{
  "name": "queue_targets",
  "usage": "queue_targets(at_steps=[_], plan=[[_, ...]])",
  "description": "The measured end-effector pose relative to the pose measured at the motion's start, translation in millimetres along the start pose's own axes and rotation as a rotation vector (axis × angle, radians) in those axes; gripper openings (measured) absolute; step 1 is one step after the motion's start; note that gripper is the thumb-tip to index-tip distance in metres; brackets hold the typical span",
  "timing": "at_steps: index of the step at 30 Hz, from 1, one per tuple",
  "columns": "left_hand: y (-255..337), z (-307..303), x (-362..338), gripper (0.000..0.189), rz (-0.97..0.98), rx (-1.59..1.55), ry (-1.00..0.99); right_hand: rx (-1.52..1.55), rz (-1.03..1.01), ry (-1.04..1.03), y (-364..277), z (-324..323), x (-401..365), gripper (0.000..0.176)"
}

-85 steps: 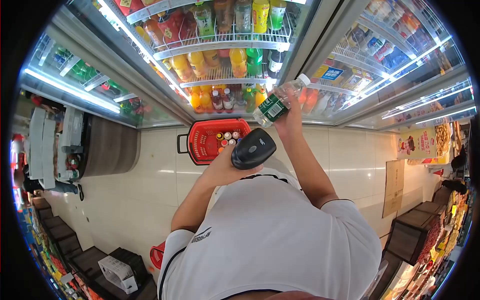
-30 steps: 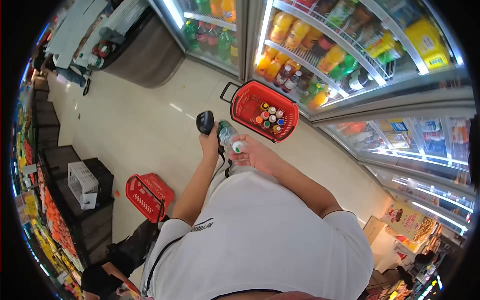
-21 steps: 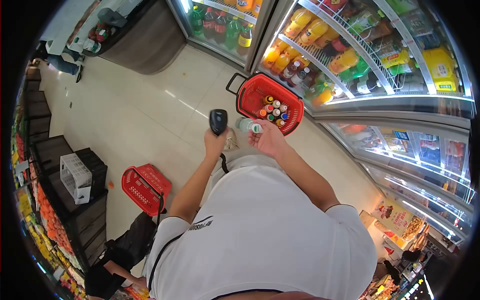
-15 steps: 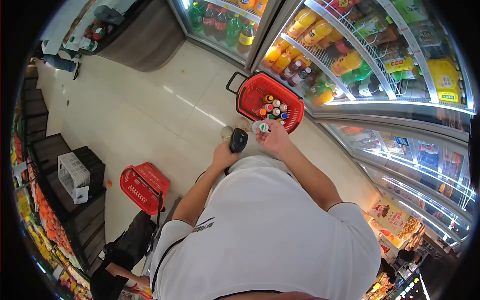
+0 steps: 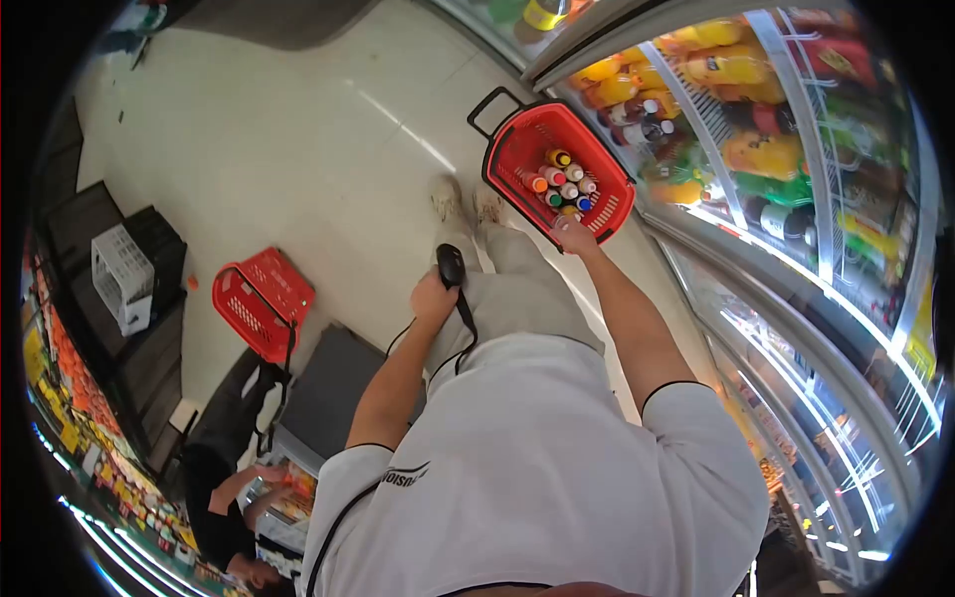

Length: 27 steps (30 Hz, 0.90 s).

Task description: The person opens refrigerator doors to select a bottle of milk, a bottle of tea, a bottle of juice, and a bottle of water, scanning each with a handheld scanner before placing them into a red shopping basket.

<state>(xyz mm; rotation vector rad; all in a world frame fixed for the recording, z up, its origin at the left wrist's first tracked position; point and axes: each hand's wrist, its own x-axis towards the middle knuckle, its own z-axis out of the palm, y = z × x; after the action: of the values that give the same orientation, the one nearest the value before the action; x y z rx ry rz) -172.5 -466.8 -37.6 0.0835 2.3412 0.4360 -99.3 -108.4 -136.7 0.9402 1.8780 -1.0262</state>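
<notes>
My left hand (image 5: 434,297) is closed around a black handheld scanner (image 5: 452,266), held in front of my thighs. A dark strap or cord hangs from it toward my waist. My right hand (image 5: 574,235) reaches down at the near rim of a red shopping basket (image 5: 614,204) on the floor. Its fingers are bent, and what they hold is hidden or too small to make out. Inside the basket several bottles (image 5: 570,190) stand upright, close together, with orange, red, white, green, blue and yellow caps. The basket's black handle (image 5: 487,100) sticks out at the far side.
Glass-fronted drink coolers (image 5: 766,129) line the right side, close to the basket. At left lie a second red basket (image 5: 261,303) and a white crate (image 5: 122,279) by produce shelves (image 5: 75,388). Another person (image 5: 224,497) stands at lower left near a grey cart or box (image 5: 333,393).
My right hand has moved from in front of me, where it held a white-and-green-topped item, to the basket's near rim. My left hand has shifted left with the scanner. The view has tilted.
</notes>
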Motion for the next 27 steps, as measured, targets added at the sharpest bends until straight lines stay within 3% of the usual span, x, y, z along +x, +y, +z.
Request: queue_targets(at_steps=[1,4,9,14,16,17,18,22,24,25,27], plan=[[-1,11,0,0.041,-0.008,0.042,-0.059,-0.222,-0.080,0.113,4,0,15,0.048],[-12,45,-2,0.038,-0.015,0.138,-0.161,-0.185,-0.108,0.184,-1,-12,41,0.049],[-29,74,-14,0.033,-0.150,0.043,-0.098,-0.176,-0.308,0.244,6,-12,125,0.045],[-48,101,-7,0.031,-0.194,-0.003,-0.067,-0.123,-0.433,0.171,12,9,235,0.044],[-49,103,-2,0.032,-0.194,-0.015,-0.042,-0.132,-0.287,0.110,7,15,268,0.051],[-51,107,-2,0.032,-0.202,-0.011,-0.047,-0.190,-0.227,0.189,8,25,286,0.040],[-53,111,-3,0.032,-0.209,-0.010,-0.032,-0.188,-0.224,0.180,11,32,301,0.040],[-50,121,-1,0.033,-0.228,0.030,-0.054,-0.096,-0.070,0.187,28,54,345,0.049],[-50,123,0,0.034,-0.212,0.026,-0.048,0.250,0.071,0.126,39,67,370,0.049],[-50,125,-1,0.034,-0.195,0.022,-0.038,0.251,0.071,0.125,48,70,376,0.049],[-53,130,-1,0.034,-0.196,0.012,-0.026,0.533,0.322,0.024,3,57,346,0.045]])
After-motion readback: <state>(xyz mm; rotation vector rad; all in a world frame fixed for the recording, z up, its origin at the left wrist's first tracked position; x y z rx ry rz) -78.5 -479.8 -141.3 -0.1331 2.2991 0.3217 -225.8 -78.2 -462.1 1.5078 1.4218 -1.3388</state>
